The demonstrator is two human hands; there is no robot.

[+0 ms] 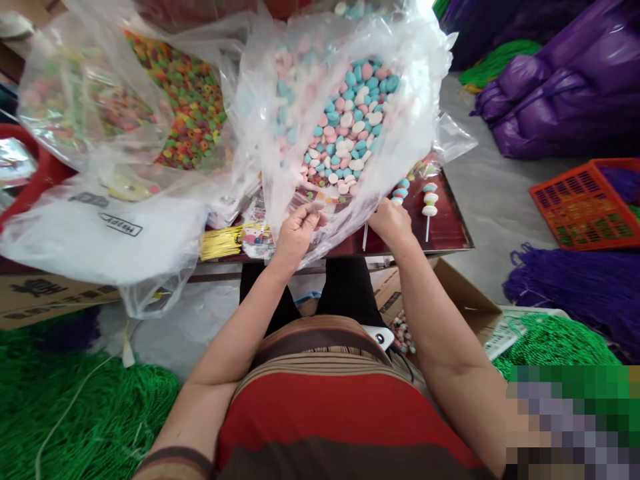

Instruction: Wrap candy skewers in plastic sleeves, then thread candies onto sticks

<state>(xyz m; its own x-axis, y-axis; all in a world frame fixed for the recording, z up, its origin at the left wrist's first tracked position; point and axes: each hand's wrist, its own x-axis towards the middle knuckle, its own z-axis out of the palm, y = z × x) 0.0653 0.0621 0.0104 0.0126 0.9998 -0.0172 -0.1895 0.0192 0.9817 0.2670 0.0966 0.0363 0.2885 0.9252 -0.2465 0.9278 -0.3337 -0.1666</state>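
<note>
My left hand [299, 230] is pinched closed at the near edge of a clear plastic bag [420, 73] full of pink, blue and white candies [345, 130]. What its fingertips hold, if anything, is too small to tell. My right hand [393, 225] is curled closed over the dark red table [453, 223], its fingertips turned away from view. A white stick [365, 237] shows just left of it. Beyond its knuckles are stacked candies [401, 191], partly hidden. To its right lies a candy skewer [429, 200] on a white stick.
A second bag holds orange and green ring candies [193, 100]. Yellow twist ties [221, 244] and a white printed bag [100, 223] lie at the left. An orange crate [575, 207], purple bundles [555, 87], a cardboard box [457, 290] and green cord [85, 393] stand around the table.
</note>
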